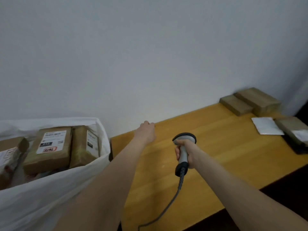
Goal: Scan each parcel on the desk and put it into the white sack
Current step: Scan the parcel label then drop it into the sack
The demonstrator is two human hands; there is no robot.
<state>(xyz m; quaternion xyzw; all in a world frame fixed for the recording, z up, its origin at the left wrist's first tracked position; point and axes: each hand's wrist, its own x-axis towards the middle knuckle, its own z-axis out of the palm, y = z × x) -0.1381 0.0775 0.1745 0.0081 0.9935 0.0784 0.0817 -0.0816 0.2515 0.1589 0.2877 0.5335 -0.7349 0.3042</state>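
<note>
A plain, pale grey wall point(150, 55) fills the whole upper half of the view. At the lower right corner shows a dark stretch of floor point(293, 187), too dim for any detail.

Wooden desk point(216, 147), yellow-orange top, back edge against the wall, occupying the lower right of the frame. At upper right, two brown parcels stand touching: a lower parcel point(235, 105) and a taller parcel point(257, 100). Nearer, a flat white packet point(266, 125) lies beside a labelled brown parcel point(293, 129), which rests on a dark item point(298, 148) at the right edge.
</note>
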